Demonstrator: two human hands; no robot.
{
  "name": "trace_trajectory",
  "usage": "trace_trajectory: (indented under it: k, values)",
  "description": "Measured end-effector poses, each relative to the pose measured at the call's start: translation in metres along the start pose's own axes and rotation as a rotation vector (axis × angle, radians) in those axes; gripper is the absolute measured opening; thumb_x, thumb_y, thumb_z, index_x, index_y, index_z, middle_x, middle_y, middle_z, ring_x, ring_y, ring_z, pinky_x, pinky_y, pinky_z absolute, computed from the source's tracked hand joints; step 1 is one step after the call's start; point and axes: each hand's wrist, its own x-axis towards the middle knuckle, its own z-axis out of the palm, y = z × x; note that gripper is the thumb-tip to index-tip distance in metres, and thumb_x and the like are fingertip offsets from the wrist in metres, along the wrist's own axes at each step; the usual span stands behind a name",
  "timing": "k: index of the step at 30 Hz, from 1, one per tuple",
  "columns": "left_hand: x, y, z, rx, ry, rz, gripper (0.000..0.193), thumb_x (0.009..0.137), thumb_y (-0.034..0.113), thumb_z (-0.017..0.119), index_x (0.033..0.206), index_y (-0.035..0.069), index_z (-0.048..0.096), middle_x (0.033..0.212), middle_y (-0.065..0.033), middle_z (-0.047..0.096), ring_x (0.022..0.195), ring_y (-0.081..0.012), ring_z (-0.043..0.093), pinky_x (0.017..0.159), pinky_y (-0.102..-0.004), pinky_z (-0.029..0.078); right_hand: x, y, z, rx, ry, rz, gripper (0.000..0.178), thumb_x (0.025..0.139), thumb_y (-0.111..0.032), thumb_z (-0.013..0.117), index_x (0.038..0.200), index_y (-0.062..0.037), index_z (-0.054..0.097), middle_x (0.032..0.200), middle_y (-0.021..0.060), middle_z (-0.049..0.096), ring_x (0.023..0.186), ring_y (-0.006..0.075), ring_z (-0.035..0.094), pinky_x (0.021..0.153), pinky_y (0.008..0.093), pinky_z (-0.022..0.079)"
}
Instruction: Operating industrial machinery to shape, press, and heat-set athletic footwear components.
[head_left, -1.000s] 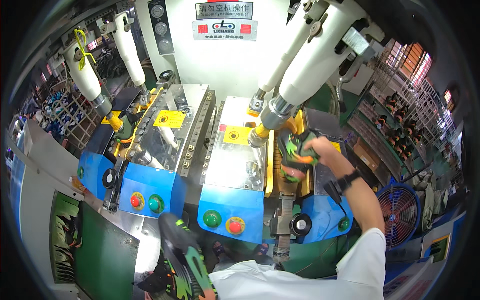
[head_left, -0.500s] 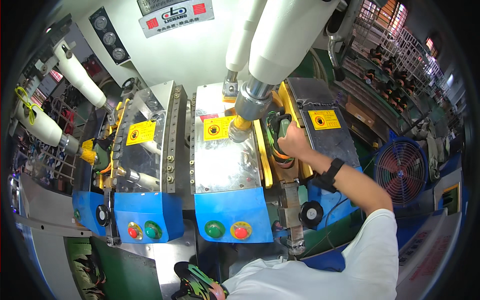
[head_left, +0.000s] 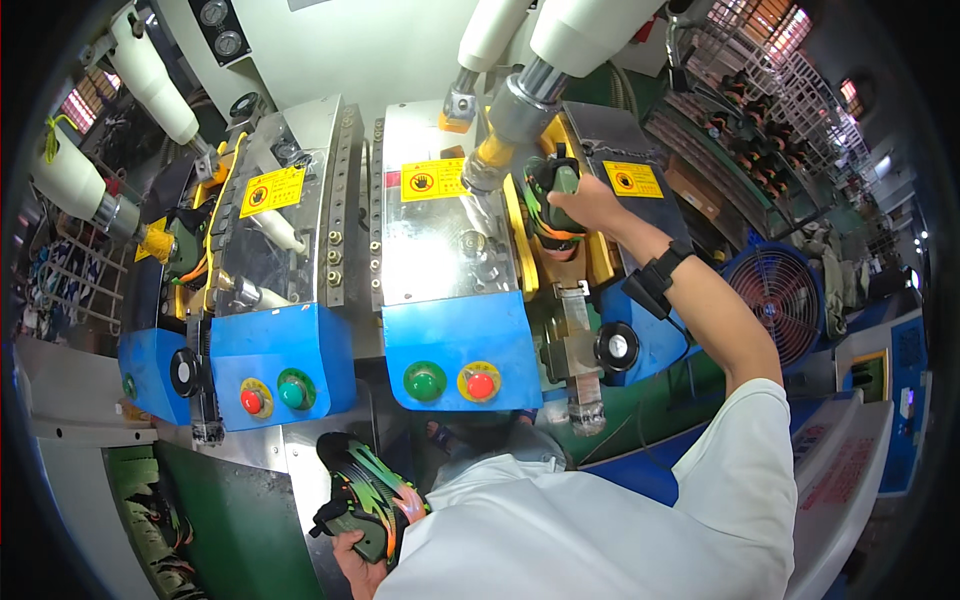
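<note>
My right hand point(head_left: 590, 207) is closed on the dark green shoe last inside a black, green and orange shoe upper point(head_left: 541, 205). This upper stands between the yellow side pads point(head_left: 598, 258) of the machine's right-hand station. At the lower left, my left hand point(head_left: 358, 566) grips the green last of a second, matching shoe upper point(head_left: 365, 478), held close to my white shirt. Part of that hand is hidden under the last. A third upper on a last point(head_left: 187, 245) sits in the left station, under a yellow-tipped press rod point(head_left: 155, 240).
Thick white press cylinders point(head_left: 590, 35) hang over the stations. Blue front panels carry a red button point(head_left: 481, 386) and a green button point(head_left: 425, 381). A black knob point(head_left: 616, 346) juts out beside the right station. A blue floor fan point(head_left: 770, 308) and shoe racks point(head_left: 760, 140) stand at right.
The whole view has tilted down, so the machine sits higher in the picture. My left hand and more of its shoe upper have come into view. My right hand stays on its upper.
</note>
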Motion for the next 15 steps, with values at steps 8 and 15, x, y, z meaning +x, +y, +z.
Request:
trace_trajectory:
  k: [8, 15]
  values:
    - [-0.012, 0.037, -0.026, 0.022, 0.11, 0.039, 0.046, 0.066, 0.0, 0.051, 0.111, 0.002, 0.053, 0.102, -0.0117, 0.06, 0.095, -0.0286, 0.061, 0.09, -0.0385, 0.051, -0.09, -0.044, -0.033, -0.005, 0.138, -0.274, 0.049, 0.084, -0.023, 0.064, 0.122, 0.0071, 0.051, 0.118, 0.0239, 0.061, 0.113, 0.0335, 0.059, 0.095, 0.0381, 0.045]
    - [0.007, 0.036, -0.049, 0.201, 0.219, 0.356, 0.053, 0.063, -0.005, 0.052, 0.116, 0.003, 0.05, 0.105, -0.0111, 0.056, 0.097, -0.0273, 0.059, 0.087, -0.0376, 0.051, -0.222, -0.121, 0.054, -0.026, 0.189, -0.684, 0.059, 0.081, -0.02, 0.068, 0.127, 0.0077, 0.045, 0.133, 0.03, 0.043, 0.127, 0.0434, 0.041, 0.107, 0.0465, 0.034]
